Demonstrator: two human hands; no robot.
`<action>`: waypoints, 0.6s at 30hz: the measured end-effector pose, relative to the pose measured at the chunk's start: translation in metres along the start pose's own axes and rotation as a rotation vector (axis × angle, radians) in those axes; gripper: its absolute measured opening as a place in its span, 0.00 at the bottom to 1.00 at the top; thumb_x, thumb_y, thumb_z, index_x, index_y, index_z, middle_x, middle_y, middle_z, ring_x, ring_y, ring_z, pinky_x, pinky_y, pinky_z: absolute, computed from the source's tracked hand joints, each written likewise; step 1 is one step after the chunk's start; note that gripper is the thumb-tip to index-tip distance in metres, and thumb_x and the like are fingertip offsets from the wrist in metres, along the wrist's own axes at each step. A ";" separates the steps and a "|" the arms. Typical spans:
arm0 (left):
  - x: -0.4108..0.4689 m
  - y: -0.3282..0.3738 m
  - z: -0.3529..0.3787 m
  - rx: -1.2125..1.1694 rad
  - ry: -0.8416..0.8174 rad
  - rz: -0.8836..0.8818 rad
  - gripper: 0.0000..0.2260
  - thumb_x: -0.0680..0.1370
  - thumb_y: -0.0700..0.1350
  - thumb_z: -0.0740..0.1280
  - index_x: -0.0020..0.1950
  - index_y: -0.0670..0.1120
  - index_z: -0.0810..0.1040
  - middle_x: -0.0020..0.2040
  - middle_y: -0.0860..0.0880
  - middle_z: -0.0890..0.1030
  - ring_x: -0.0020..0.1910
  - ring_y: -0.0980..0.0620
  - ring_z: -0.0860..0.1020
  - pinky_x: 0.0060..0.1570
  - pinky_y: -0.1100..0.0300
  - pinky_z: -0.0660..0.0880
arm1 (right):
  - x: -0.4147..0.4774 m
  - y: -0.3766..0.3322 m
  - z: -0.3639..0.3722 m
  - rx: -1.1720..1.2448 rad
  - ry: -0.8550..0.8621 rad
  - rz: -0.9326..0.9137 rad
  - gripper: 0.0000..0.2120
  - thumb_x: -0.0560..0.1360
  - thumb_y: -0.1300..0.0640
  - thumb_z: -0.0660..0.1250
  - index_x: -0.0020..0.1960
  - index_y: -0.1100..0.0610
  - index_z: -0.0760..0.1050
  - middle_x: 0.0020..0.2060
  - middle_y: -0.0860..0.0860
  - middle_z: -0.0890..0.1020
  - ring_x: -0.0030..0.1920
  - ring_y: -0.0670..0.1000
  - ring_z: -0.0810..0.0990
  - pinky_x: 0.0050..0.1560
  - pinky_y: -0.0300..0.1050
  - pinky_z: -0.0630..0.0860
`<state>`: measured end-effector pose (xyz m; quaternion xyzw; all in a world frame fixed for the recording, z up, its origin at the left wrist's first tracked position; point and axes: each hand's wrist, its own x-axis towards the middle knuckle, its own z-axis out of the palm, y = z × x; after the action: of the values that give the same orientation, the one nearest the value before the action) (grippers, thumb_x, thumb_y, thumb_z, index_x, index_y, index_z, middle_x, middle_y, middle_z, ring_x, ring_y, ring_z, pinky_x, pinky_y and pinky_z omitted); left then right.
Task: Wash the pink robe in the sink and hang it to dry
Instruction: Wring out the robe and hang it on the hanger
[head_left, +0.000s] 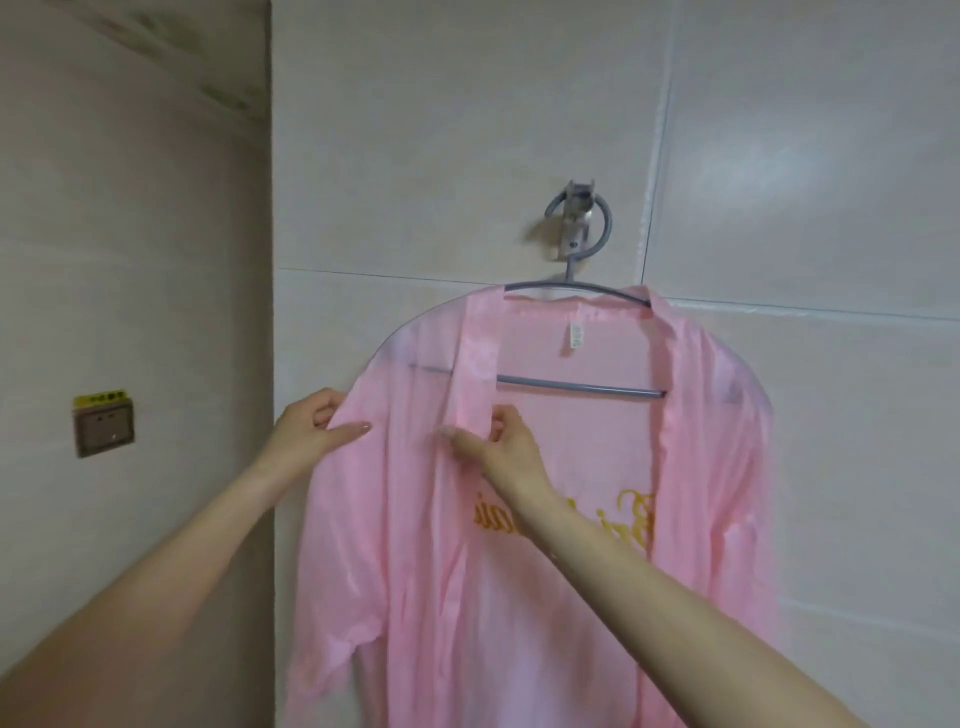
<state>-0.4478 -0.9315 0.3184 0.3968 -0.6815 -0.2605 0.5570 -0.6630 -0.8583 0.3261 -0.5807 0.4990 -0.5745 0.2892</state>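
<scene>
A: Subject: thin pink satin robe (415, 519), hung open-fronted on a grey plastic hanger (576, 387), against the pale tiled wall (415, 156). The hanger's round loop sits over a small metal wall hook (574, 221).

B: Any writing?

A: A small white care label (575, 334) is sewn inside the collar; its print is too small to read. Gold cursive lettering (636, 519) runs across the inner back panel, seen from the wrong side and partly covered by the right forearm. Not legible. On the beige wall (130, 260) to the left, a brown switch plate (105, 428) carries a yellow sticker (98, 400); its characters are blurred.

B: Hands?

A: The left hand (311, 426) pinches the robe's left shoulder seam, thumb on the near side and fingers curled behind the fabric. The right hand (498, 447) is closed on the left front band just below the hanger's crossbar, thumb pressed to the cloth.

B: Edges, room?

A: The wall corner runs vertically just left of the robe's left edge. The left sleeve hangs close to it. The right shoulder droops over the hanger's end, with bare tile further right. The hem runs out of frame below.
</scene>
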 end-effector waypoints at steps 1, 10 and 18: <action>-0.003 0.001 -0.007 0.005 -0.026 -0.020 0.06 0.71 0.39 0.75 0.40 0.44 0.78 0.31 0.58 0.79 0.32 0.62 0.75 0.32 0.70 0.71 | 0.001 0.000 0.003 0.038 -0.040 0.013 0.10 0.69 0.55 0.75 0.47 0.56 0.78 0.40 0.51 0.82 0.41 0.50 0.80 0.44 0.47 0.79; -0.038 0.002 -0.047 -0.102 -0.198 -0.172 0.21 0.65 0.46 0.75 0.55 0.41 0.76 0.47 0.50 0.83 0.42 0.59 0.81 0.37 0.69 0.75 | 0.000 0.004 -0.024 0.274 -0.118 0.034 0.12 0.78 0.55 0.65 0.54 0.63 0.78 0.46 0.57 0.83 0.46 0.55 0.80 0.49 0.50 0.76; -0.078 -0.005 -0.075 -0.196 -0.133 -0.272 0.31 0.55 0.60 0.80 0.51 0.46 0.77 0.44 0.48 0.84 0.41 0.51 0.82 0.38 0.62 0.77 | -0.013 -0.003 -0.039 -0.033 -0.345 0.040 0.06 0.69 0.60 0.74 0.46 0.60 0.81 0.39 0.54 0.85 0.39 0.51 0.84 0.42 0.43 0.80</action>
<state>-0.3696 -0.8625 0.2897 0.4110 -0.6281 -0.4244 0.5065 -0.6970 -0.8362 0.3306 -0.6653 0.4626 -0.4525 0.3722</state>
